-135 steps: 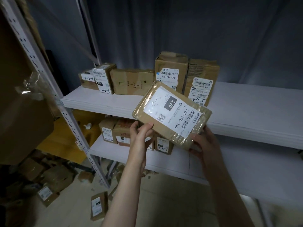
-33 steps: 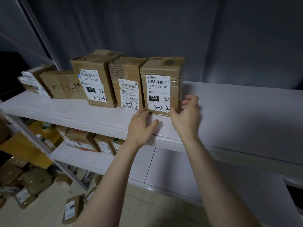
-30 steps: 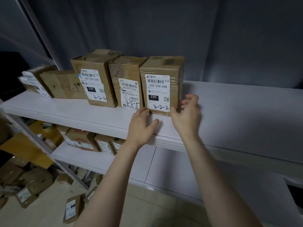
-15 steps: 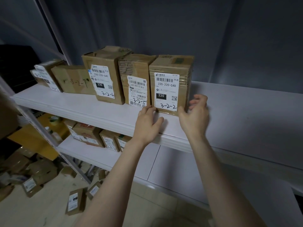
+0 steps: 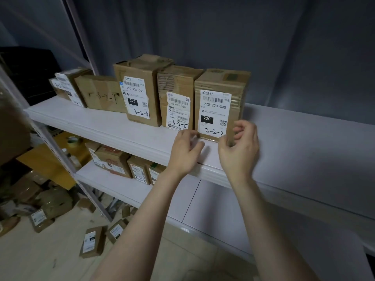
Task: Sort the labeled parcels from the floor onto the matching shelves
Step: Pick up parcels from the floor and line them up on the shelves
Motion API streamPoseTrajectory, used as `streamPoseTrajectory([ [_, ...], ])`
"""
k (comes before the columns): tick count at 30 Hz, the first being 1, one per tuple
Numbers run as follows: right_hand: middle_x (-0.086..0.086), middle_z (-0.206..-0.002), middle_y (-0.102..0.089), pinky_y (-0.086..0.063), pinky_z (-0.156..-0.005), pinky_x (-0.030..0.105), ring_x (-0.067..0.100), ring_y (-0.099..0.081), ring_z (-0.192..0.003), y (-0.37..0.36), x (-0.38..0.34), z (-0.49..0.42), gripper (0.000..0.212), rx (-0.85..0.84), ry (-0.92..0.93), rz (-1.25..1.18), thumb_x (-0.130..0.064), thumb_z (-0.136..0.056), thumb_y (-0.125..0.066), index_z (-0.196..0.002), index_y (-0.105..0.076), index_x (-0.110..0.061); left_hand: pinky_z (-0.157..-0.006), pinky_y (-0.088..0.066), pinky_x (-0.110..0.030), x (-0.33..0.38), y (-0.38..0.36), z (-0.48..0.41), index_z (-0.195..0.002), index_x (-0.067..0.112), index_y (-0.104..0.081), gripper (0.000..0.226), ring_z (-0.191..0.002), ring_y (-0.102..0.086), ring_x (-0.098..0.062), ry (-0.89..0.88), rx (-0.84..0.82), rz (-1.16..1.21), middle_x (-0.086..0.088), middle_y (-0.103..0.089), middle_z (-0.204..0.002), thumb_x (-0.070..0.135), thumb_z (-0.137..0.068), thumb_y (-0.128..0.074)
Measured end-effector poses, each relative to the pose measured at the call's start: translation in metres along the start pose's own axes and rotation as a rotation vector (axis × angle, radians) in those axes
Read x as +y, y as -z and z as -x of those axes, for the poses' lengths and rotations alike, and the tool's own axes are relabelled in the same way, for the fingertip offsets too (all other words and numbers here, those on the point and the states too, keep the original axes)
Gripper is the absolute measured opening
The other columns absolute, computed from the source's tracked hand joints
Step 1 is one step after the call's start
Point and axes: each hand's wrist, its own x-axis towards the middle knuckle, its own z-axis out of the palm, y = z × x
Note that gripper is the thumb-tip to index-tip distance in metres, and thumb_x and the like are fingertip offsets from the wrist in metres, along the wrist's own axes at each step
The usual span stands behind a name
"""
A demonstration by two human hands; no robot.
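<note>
**While both hands are at its base, the 3-2-2 parcel stands on the upper shelf**

Since the parcel is the main thing, I'll start there. The 3-2-2 parcel (image 5: pixel 220 104) is a brown cardboard box standing upright on the white upper shelf (image 5: pixel 304 142). It's the rightmost one in the row, with its left side right up against the 3-2-5 parcel (image 5: pixel 178 98). The cardboard looks a bit worn and it's wrapped in glossy clear tape, with a greenish patch on the top. The front has a white shipping label with a barcode, "220-220-C40", a black block reading "220" and a small QR code. "3-2-2" is handwritten along the bottom.

Now the grip. The right hand (image 5: pixel 239 147) is at the lower right corner. Its thumb sits on the front bottom edge and the fingers are curled round the corner, so it's pinching that corner. The left hand (image 5: pixel 185 153) is just in front of the lower left corner with its fingers loosely bent and nothing held. The fingertips are down by the shelf board near where the two parcels meet. Can't really tell if they actually touch the box.

Further left in the same row are the 3-2-4 parcel (image 5: pixel 140 92), a plain box with 3-2-7 (image 5: pixel 101 96) scrawled on it, and a small labeled parcel (image 5: pixel 69 86) at the end. The lower shelf (image 5: pixel 113 185) holds a few more boxes. More labeled parcels (image 5: pixel 91 241) are lying scattered on the floor below
</note>
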Motion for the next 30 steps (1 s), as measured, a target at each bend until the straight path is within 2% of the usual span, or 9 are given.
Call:
streamPoseTrajectory([
  [2,0.005,-0.096,-0.062,-0.044,-0.075,0.015,0.013,-0.053,-0.08,-0.004,-0.011,0.012,0.034,-0.035,0.045,-0.069,-0.002,-0.069,-0.065,-0.103,-0.059,-0.007,-0.086,-0.045,-0.013,0.001,0.004,0.001,-0.118,0.012,-0.06,0.039,-0.107,-0.058,-0.011,0.017,0.011,0.1,-0.004,-0.055,-0.122,0.03,-0.084,-0.056],
  [4,0.005,-0.094,-0.063,-0.046,-0.077,0.019,0.014,-0.054,-0.08,-0.009,-0.021,0.025,0.03,-0.096,0.09,-0.114,-0.002,-0.069,-0.064,-0.099,-0.06,-0.007,-0.08,-0.044,-0.007,0.002,0.011,0.006,-0.112,0.018,-0.061,0.027,-0.103,-0.06,-0.003,0.022,0.037,0.244,-0.004,-0.06,-0.121,0.021,-0.086,-0.058],
  [7,0.003,-0.091,-0.062,-0.049,-0.074,0.031,0.022,-0.057,-0.079,-0.016,-0.036,0.047,0.023,-0.18,0.158,-0.163,-0.004,-0.071,-0.063,-0.094,-0.061,-0.007,-0.081,-0.051,-0.019,-0.006,0.025,0.024,-0.106,0.019,-0.064,0.026,-0.101,-0.063,-0.006,-0.042,0.23,0.317,0.0,-0.066,-0.109,0.017,-0.081,-0.055],
  [11,0.004,-0.09,-0.062,-0.05,-0.069,0.03,0.019,-0.057,-0.078,-0.027,-0.049,0.081,0.019,-0.266,0.173,-0.222,-0.002,-0.074,-0.062,-0.093,-0.063,-0.006,-0.074,-0.053,-0.03,-0.047,0.052,0.057,-0.093,0.03,-0.062,0.015,-0.093,-0.064,-0.015,0.036,0.512,0.281,-0.001,-0.066,-0.102,0.019,-0.084,-0.056],
  [16,0.002,-0.091,-0.062,-0.053,-0.062,0.037,0.019,-0.058,-0.075,-0.062,-0.066,0.139,0.018,-0.46,0.11,-0.272,-0.003,-0.075,-0.064,-0.092,-0.064,-0.009,-0.066,-0.051,-0.024,-0.111,0.105,0.11,-0.097,0.019,-0.064,0.012,-0.088,-0.06,-0.007,0.198,0.608,0.11,0.001,-0.063,-0.102,0.012,-0.09,-0.058],
  [20,0.001,-0.093,-0.061,-0.048,-0.065,0.028,0.015,-0.055,-0.076,-0.087,-0.092,0.198,0.017,-0.633,0.1,-0.286,-0.004,-0.076,-0.065,-0.092,-0.063,-0.011,-0.065,-0.047,-0.024,-0.157,0.153,0.166,-0.093,0.03,-0.061,0.012,-0.08,-0.059,-0.009,0.33,0.699,0.067,-0.001,-0.061,-0.099,0.02,-0.088,-0.058],
  [23,-0.001,-0.093,-0.06,-0.044,-0.067,0.021,0.009,-0.052,-0.079,-0.098,-0.109,0.239,0.02,-0.771,0.096,-0.276,-0.003,-0.077,-0.068,-0.093,-0.062,-0.014,-0.066,-0.046,-0.014,-0.18,0.186,0.21,-0.094,0.02,-0.062,0.01,-0.084,-0.058,0.002,0.415,0.742,0.016,-0.005,-0.061,-0.103,0.011,-0.09,-0.059],
  [27,-0.003,-0.093,-0.059,-0.055,-0.069,0.038,0.01,-0.057,-0.081,-0.106,-0.136,0.296,0.019,-0.929,0.088,-0.267,-0.008,-0.077,-0.068,-0.092,-0.061,-0.018,-0.072,-0.05,-0.03,-0.207,0.234,0.277,-0.095,0.021,-0.06,0.014,-0.09,-0.059,-0.002,0.513,0.802,-0.021,0.0,-0.06,-0.104,0.009,-0.089,-0.059],
  [30,-0.005,-0.095,-0.06,-0.057,-0.069,0.044,0.013,-0.06,-0.082,-0.107,-0.16,0.329,0.02,-0.981,0.035,-0.234,-0.007,-0.078,-0.068,-0.091,-0.061,-0.021,-0.075,-0.051,-0.032,-0.223,0.264,0.314,-0.103,0.021,-0.058,0.015,-0.093,-0.058,-0.005,0.595,0.785,-0.044,0.002,-0.057,-0.11,0.012,-0.09,-0.059],
])
